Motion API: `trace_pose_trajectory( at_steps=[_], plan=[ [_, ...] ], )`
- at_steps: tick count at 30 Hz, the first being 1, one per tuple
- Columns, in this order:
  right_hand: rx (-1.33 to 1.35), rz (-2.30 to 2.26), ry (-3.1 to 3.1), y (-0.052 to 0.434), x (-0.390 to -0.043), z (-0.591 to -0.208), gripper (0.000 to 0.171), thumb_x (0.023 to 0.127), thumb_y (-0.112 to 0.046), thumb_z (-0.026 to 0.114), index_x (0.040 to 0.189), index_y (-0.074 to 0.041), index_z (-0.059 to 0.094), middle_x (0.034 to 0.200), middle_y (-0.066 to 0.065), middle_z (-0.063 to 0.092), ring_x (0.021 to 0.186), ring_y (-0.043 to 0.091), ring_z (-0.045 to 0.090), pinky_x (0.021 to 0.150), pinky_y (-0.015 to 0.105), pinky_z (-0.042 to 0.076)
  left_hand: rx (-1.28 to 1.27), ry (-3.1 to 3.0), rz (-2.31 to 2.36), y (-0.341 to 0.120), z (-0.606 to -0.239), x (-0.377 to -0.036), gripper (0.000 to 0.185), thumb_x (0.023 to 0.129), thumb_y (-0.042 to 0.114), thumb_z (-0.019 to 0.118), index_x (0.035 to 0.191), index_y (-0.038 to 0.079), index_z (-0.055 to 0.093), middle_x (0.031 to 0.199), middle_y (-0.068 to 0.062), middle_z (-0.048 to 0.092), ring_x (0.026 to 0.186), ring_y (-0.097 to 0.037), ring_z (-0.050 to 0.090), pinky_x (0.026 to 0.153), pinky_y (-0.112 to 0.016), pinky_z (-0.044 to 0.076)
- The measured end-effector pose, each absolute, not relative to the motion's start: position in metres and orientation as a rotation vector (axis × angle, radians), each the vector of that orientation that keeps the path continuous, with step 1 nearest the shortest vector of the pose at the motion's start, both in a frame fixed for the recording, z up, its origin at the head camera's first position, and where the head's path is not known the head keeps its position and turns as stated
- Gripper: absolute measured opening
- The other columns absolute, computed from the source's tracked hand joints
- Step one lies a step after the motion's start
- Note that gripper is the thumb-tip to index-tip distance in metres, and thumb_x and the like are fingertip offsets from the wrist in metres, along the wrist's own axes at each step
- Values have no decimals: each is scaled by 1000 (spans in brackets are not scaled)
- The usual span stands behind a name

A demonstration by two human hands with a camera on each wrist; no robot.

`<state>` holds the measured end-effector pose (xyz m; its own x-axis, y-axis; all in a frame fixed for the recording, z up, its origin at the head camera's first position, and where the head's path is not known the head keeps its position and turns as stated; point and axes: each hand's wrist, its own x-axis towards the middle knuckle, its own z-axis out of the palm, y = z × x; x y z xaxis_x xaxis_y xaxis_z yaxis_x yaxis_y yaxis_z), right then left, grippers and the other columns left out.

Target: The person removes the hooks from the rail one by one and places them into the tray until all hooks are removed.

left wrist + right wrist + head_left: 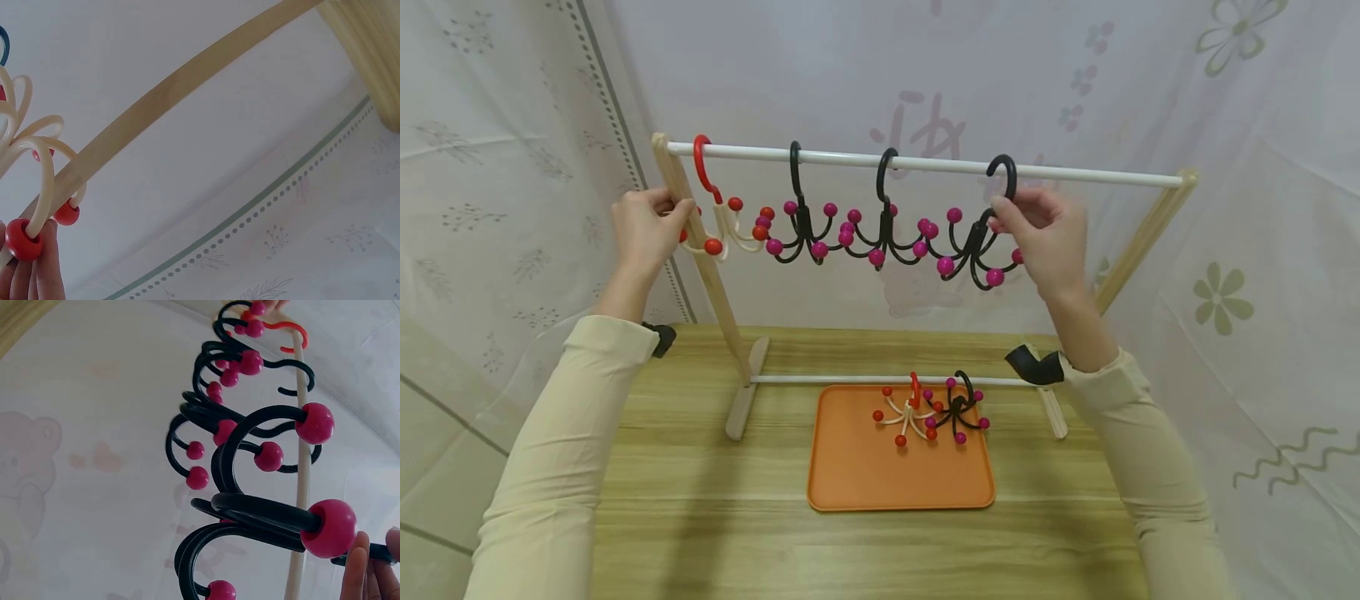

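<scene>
Nearest, on the wooden table point(700, 517), the flat orange plastic tray point(865, 475) holds a red-and-cream multi-arm hook point(908, 410) and a black one with magenta balls point(957, 407), touching. Farther up, the left hand point(646, 227) pinches the cream-armed hook with red balls point(724, 221), the right hand point(1043, 233) the outermost black hook with magenta balls point(981, 242), both hooks hanging on the white rail point(1075, 173). A sideways tug could likely tangle neighbouring arms or tip the light wooden frame point(700, 250).
</scene>
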<state>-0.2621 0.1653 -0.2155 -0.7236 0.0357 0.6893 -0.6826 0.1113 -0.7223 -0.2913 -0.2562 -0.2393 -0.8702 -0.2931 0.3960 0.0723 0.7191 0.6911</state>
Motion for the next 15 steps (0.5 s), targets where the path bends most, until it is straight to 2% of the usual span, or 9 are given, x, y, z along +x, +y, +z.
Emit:
trace_pose_trajectory(
  at_steps=[8, 15],
  plan=[
    [586, 1513, -1988, 159, -235, -232, 16, 81, -5, 62, 87, 9, 62, 75, 13, 65, 65, 15, 61, 63, 20, 48, 177, -2443, -999, -256, -239, -292, 40, 89, 31, 47, 111, 0, 60, 105, -17, 60, 69, -12, 53, 53, -11, 40],
    [594, 1522, -2048, 157, -227, -257, 17, 82, -6, 62, 88, 10, 61, 77, 21, 63, 67, 21, 60, 62, 21, 47, 182, -2438, -1004, -256, -239, -292, 41, 89, 32, 47, 112, 0, 60, 106, -17, 60, 71, -14, 53, 54, -11, 40]
  ],
)
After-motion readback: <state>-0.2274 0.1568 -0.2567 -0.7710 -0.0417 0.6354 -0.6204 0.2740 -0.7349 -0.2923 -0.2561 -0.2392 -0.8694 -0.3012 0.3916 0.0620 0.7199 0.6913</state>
